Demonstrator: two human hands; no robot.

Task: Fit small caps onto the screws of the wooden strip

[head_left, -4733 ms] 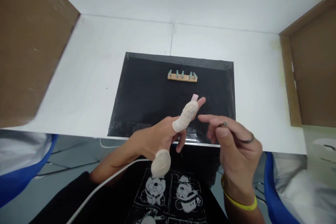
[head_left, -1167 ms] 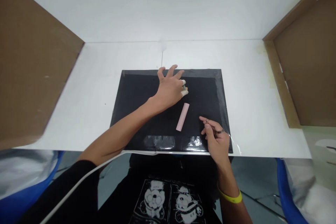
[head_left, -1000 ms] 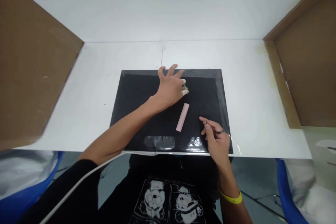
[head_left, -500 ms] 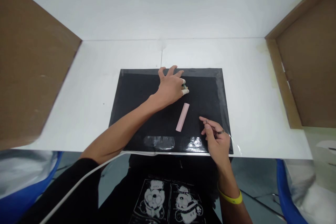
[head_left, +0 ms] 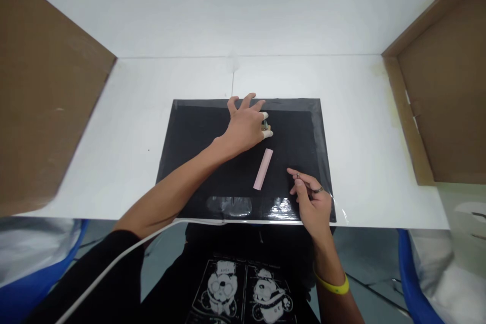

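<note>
My left hand (head_left: 248, 125) is over the upper middle of a black mat (head_left: 205, 162). Its thumb and index finger, both with white coverings on the tips, are around a small object (head_left: 266, 125) too small to name; the other fingers are spread. A pink bar (head_left: 263, 169) lies slanted on the mat below that hand. Near the mat's lower right corner is my right hand (head_left: 312, 195), palm partly up, with thumb and fingers pinched on a tiny metallic piece (head_left: 298, 175).
The mat lies on a white table (head_left: 125, 136) with a white wall behind. Brown boards (head_left: 45, 91) stand at the left and right (head_left: 448, 81). A white cable (head_left: 125, 258) runs along the left arm. Blue chairs (head_left: 413, 283) show below the table edge.
The camera view has shifted very slightly. Left fingertips have parted a little around the small object; my right hand keeps its pose.
</note>
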